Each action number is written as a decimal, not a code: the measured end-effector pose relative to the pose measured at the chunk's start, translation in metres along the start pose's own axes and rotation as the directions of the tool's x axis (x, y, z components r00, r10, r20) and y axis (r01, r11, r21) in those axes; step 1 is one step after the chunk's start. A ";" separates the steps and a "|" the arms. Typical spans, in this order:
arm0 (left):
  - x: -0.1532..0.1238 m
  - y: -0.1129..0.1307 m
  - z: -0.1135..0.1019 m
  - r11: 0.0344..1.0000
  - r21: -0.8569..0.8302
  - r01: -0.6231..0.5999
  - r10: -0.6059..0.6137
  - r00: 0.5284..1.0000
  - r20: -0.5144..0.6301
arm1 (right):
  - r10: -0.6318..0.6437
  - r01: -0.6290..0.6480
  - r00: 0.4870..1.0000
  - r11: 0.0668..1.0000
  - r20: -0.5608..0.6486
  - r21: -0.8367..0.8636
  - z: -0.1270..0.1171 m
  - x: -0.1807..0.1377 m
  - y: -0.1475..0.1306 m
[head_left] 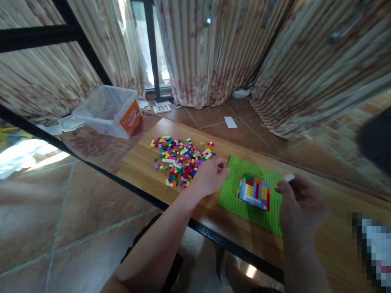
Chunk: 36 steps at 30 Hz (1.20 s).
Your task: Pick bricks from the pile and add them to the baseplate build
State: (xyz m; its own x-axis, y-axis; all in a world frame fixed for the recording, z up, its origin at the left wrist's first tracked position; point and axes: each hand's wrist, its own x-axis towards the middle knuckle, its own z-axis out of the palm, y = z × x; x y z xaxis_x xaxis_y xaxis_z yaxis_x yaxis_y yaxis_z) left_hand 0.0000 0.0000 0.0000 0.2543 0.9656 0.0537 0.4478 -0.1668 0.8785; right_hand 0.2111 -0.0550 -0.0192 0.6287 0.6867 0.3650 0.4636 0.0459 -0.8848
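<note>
Head view is showing my right hand (297, 199) pinching a small white brick (288, 177) at the green baseplate's (241, 179) right edge, its long axis lying roughly across the table; my left hand (210, 176), fingers curled, is resting beside the loose brick pile (180, 158).

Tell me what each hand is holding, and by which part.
The right hand pinches a small white brick by one end between its fingertips. The left hand rests by the pile of loose bricks; whether it holds anything cannot be told.
</note>
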 end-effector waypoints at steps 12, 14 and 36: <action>-0.005 -0.051 -0.094 0.988 -0.045 0.147 -0.149 0.832 -0.534 | -0.011 0.187 0.744 0.963 0.668 -0.192 0.069 -0.074 -0.033; -0.009 -0.062 -0.113 0.969 0.054 0.240 -0.154 0.764 -0.626 | 0.011 0.214 0.736 0.945 0.677 -0.248 0.075 -0.073 -0.030; 0.019 -0.119 -0.133 0.919 0.392 0.040 0.080 0.955 -0.285 | -0.012 0.246 0.728 0.938 0.685 -0.245 0.092 -0.068 -0.015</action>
State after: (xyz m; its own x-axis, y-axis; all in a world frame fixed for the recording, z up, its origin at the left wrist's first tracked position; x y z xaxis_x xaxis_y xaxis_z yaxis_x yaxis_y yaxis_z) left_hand -0.1625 0.0645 -0.0406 0.0343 0.9659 0.2567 0.7579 -0.1926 0.6233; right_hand 0.1032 -0.0356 -0.0574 0.0246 0.9967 0.0780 0.7426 0.0340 -0.6689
